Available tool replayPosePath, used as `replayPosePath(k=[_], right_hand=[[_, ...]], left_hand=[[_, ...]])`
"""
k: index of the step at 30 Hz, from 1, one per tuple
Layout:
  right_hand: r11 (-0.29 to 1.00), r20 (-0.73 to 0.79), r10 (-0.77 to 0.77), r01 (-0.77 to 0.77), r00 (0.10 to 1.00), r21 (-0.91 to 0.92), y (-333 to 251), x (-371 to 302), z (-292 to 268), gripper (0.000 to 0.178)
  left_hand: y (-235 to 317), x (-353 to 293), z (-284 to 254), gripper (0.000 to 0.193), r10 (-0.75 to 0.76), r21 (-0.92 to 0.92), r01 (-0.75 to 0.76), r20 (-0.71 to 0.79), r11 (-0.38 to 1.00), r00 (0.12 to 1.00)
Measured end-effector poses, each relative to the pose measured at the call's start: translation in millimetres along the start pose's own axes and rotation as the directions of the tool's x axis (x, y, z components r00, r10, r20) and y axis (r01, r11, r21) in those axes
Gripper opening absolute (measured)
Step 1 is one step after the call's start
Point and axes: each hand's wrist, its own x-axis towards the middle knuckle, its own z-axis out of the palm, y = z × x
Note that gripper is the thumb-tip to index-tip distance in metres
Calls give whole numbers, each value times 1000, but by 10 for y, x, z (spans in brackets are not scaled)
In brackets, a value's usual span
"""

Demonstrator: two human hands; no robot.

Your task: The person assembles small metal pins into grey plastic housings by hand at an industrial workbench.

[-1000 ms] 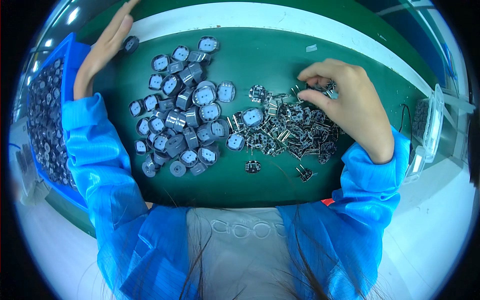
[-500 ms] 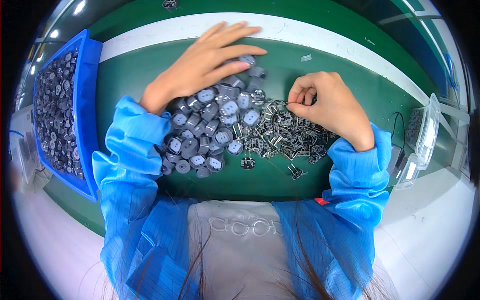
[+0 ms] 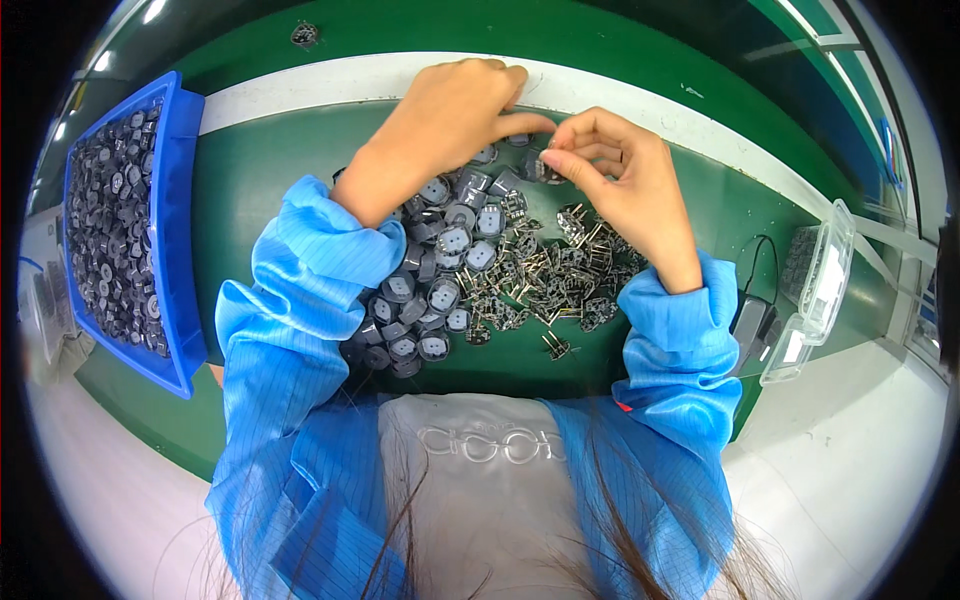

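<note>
My left hand [image 3: 450, 108] reaches over the far end of a pile of grey plastic caps [image 3: 455, 240]. Its fingers curl inward and its thumb points right; anything in the grasp is hidden. Beside it, my right hand [image 3: 625, 175] is closed in a pinch, thumb against index finger, on something too small to make out. Just below those fingertips is a grey cap with a dark part [image 3: 540, 168]. A heap of small black circuit boards with metal pins [image 3: 540, 275] adjoins the caps on the right. One pinned board [image 3: 556, 346] lies apart at the near side.
On the left stands a blue bin [image 3: 180, 240] filled with grey parts. A white strip [image 3: 300, 92] crosses the far side of the green table [image 3: 250, 150]. To the right are a black device with a cable [image 3: 752, 325] and a clear plastic box [image 3: 828, 270]. Another small part [image 3: 305, 35] lies beyond the strip.
My left hand has moved right and its spread fingers have curled. My right hand has shifted left and away from me, off the board heap, so both hands are now close together.
</note>
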Motion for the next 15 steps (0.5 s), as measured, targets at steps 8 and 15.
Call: replayPosePath(k=[8, 15], right_hand=[[977, -190, 20, 21, 982, 211, 27, 132, -7, 12], [990, -294, 37, 6, 955, 143, -29, 113, 60, 12]], left_hand=[[-265, -23, -77, 31, 336, -329, -312, 19, 892, 942], [-216, 51, -62, 34, 340, -342, -328, -27, 880, 940]])
